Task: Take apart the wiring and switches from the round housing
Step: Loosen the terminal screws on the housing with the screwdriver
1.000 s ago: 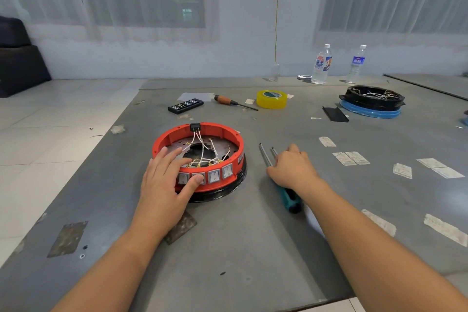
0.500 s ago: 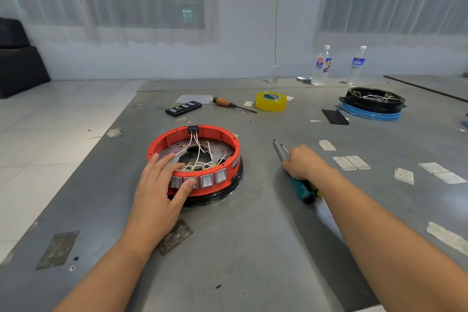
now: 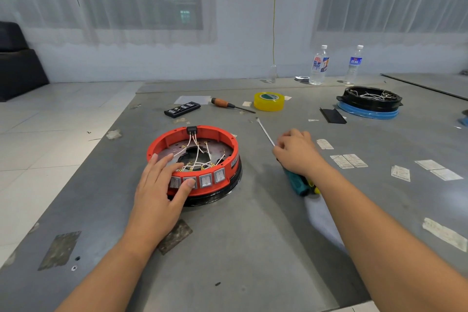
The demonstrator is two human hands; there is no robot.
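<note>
Left hand flat on red housing over unreadable switches, right hand gripping screwdriver.

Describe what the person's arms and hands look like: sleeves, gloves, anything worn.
Both forearms are bare as far as the frame shows; no sleeves are visible. The left hand and right hand wear no gloves, and no rings, watch or wristband can be seen.

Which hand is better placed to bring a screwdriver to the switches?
The right hand. It already grips the teal-handled screwdriver beside the red housing. The left hand rests on the housing rim, thumb against the switches, so it probably steadies it.
</note>
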